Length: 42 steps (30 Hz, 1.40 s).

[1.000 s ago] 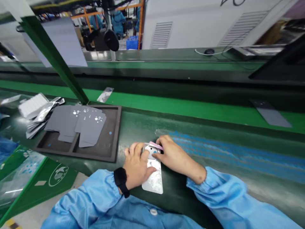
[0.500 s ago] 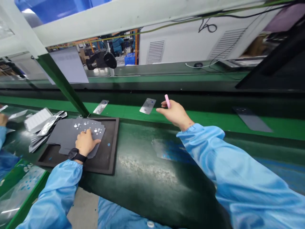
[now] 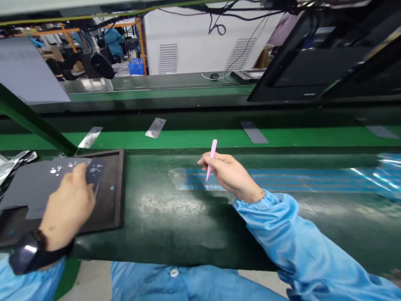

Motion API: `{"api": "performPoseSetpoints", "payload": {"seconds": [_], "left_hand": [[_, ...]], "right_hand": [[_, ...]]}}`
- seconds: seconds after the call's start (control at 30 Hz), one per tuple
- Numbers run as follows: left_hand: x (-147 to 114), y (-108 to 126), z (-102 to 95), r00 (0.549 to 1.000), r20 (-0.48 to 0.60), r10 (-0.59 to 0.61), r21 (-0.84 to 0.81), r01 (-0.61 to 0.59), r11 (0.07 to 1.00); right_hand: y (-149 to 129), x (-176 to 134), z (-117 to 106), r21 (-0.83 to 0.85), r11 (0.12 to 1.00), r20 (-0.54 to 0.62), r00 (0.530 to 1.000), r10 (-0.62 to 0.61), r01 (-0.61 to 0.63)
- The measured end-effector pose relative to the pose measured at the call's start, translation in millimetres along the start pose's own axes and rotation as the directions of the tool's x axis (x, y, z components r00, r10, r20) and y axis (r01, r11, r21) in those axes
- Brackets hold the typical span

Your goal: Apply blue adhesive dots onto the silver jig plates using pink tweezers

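My left hand (image 3: 70,196), a little blurred, has its fingers closed on the end of a thin grey panel (image 3: 97,170) with camera-like holes. That panel tilts at the right side of a pile of similar grey panels (image 3: 31,179), which lies in a black tray (image 3: 120,188). My right hand (image 3: 227,171) grips a slim pink pointed stick (image 3: 213,149) between thumb and fingers, its tip downward. Below that tip, a clear film strip with rows of blue pieces (image 3: 191,179) lies on the dark green bench and runs off to the right.
Along the green belt (image 3: 200,140) behind the bench lie a silvery panel (image 3: 156,128), another silvery panel (image 3: 90,137) and a grey panel (image 3: 254,132). A green post (image 3: 37,121) slants down behind the tray. Dark screens (image 3: 307,67) stand at the back right.
My view has swung to the right. My right hand has come down from beside the belt to over the film strip, turning the pink stick tip-down. A panel's end now tilts at my left fingers.
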State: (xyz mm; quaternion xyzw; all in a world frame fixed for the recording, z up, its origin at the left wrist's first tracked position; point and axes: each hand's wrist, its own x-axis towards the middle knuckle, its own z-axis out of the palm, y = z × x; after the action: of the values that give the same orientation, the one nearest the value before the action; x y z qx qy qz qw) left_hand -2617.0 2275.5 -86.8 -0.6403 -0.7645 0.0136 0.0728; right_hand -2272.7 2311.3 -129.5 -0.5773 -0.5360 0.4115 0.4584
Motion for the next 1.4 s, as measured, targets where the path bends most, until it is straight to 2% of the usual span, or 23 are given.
{"api": "performPoseSetpoints", "payload": {"seconds": [0.07, 0.1, 0.2, 0.3, 0.4, 0.57, 0.63, 0.73, 0.87, 1.07, 1.4], "left_hand": [[-18, 25, 5.9, 0.987, 0.009, 0.161, 0.011, -0.161, 0.987], [-26, 39, 10.2, 0.970, 0.053, 0.237, 0.017, -0.238, 0.971], [-49, 80, 23.6, 0.890, 0.192, 0.414, -0.003, -0.421, 0.907], [-69, 106, 32.4, 0.834, 0.237, 0.498, -0.025, -0.507, 0.862], [-88, 119, 38.3, 0.818, 0.224, 0.529, -0.031, -0.537, 0.843], [-119, 127, 52.2, 0.765, 0.250, 0.593, -0.076, -0.596, 0.800], [-127, 128, 57.8, 0.754, 0.216, 0.620, -0.132, -0.607, 0.784], [-126, 124, 63.0, 0.747, 0.131, 0.652, -0.231, -0.616, 0.753], [-109, 115, 70.7, 0.704, 0.080, 0.706, -0.315, -0.654, 0.688], [-99, 111, 87.6, 0.735, 0.030, 0.677, -0.362, -0.623, 0.693], [-98, 122, 90.2, 0.765, -0.020, 0.643, -0.427, -0.588, 0.686]], "right_hand": [[7, -6, 6, -0.044, 0.999, 0.019, 1.000, 0.006, -0.005], [11, -8, 10, -0.059, 0.998, 0.051, 0.998, 0.033, -0.030], [23, -9, 23, -0.054, 0.991, 0.175, 0.976, 0.128, -0.120], [35, -4, 31, -0.038, 0.984, 0.213, 0.961, 0.175, -0.171], [44, 0, 35, -0.047, 0.976, 0.186, 0.958, 0.218, -0.213], [45, 2, 37, -0.104, 0.969, 0.144, 0.960, 0.239, -0.225], [42, 1, 37, -0.128, 0.966, 0.145, 0.960, 0.240, -0.223], [40, 1, 38, -0.143, 0.965, 0.152, 0.958, 0.241, -0.220], [40, 2, 38, -0.121, 0.964, 0.157, 0.954, 0.254, -0.237], [41, 4, 38, -0.043, 0.957, 0.143, 0.946, 0.292, -0.289], [40, 5, 39, -0.053, 0.948, 0.175, 0.931, 0.319, -0.315]]}}
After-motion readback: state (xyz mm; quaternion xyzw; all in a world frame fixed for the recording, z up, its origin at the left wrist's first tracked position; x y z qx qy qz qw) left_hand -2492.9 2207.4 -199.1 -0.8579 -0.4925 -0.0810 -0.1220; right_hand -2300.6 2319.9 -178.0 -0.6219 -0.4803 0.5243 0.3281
